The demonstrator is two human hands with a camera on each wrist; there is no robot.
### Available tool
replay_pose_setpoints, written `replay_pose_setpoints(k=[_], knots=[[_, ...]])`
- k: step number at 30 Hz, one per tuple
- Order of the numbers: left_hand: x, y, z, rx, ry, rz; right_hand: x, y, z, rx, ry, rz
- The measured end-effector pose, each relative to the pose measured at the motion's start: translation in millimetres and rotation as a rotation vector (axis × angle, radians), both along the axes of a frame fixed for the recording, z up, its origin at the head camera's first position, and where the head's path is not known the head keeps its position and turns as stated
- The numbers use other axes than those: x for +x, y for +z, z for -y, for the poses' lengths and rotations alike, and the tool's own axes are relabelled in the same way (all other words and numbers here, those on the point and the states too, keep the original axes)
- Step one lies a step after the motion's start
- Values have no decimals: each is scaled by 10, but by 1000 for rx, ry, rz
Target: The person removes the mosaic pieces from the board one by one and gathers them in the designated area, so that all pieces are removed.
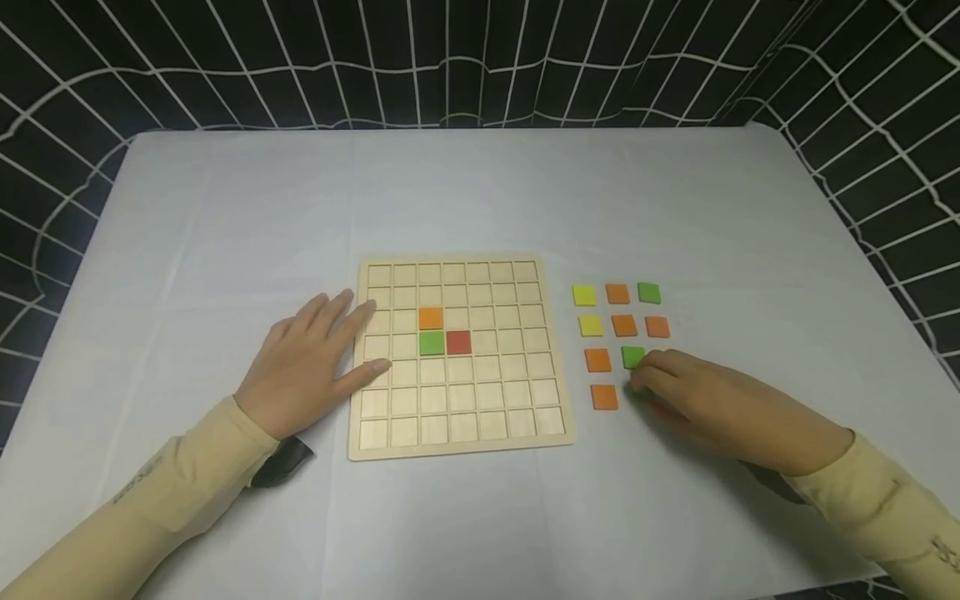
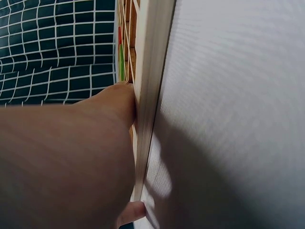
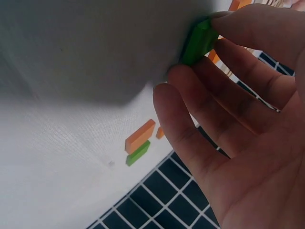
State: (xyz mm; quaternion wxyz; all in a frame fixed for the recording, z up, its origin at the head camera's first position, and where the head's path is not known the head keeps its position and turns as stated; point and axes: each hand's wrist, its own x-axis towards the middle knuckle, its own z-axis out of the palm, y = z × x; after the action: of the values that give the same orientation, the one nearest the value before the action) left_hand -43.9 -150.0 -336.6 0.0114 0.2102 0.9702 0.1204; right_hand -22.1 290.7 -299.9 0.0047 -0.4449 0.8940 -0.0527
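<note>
A wooden grid board [image 1: 461, 451] lies flat on the white table. In its cells sit an orange tile [image 1: 431, 318], a green tile [image 1: 431, 342] and a red tile [image 1: 458, 342]. My left hand [image 1: 300, 371] rests along the board's left edge, fingers spread and the thumb on the board. To the right of the board, my right hand [image 1: 720, 410] pinches a small green tile [image 3: 200, 43] between thumb and fingers, low at the tabletop. The head view mostly hides that tile behind the fingers. Just beyond the fingertips lies another green tile [image 1: 633, 357].
Loose tiles lie in rough rows right of the board: a yellow tile [image 1: 584, 296], an orange tile [image 1: 618, 293] and a green tile [image 1: 648, 292] farthest back. Nearest the right hand's left side is an orange tile [image 1: 603, 397]. White-gridded dark cloth [image 1: 480, 83] surrounds the table.
</note>
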Motion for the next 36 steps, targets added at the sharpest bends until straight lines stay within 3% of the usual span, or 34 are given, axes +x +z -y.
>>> replay_pose_setpoints(k=[11, 20, 29, 36], knots=[[4, 10, 3, 7, 10, 20, -16, 4, 21, -2, -5, -3], [3, 10, 3, 7, 17, 39, -67, 11, 106, -17, -11, -69], [16, -1, 8, 7, 21, 46, -202, 170, 344, -20, 54, -118], [10, -3, 11, 0, 20, 38, -307, 164, 602, -33, 126, -127]])
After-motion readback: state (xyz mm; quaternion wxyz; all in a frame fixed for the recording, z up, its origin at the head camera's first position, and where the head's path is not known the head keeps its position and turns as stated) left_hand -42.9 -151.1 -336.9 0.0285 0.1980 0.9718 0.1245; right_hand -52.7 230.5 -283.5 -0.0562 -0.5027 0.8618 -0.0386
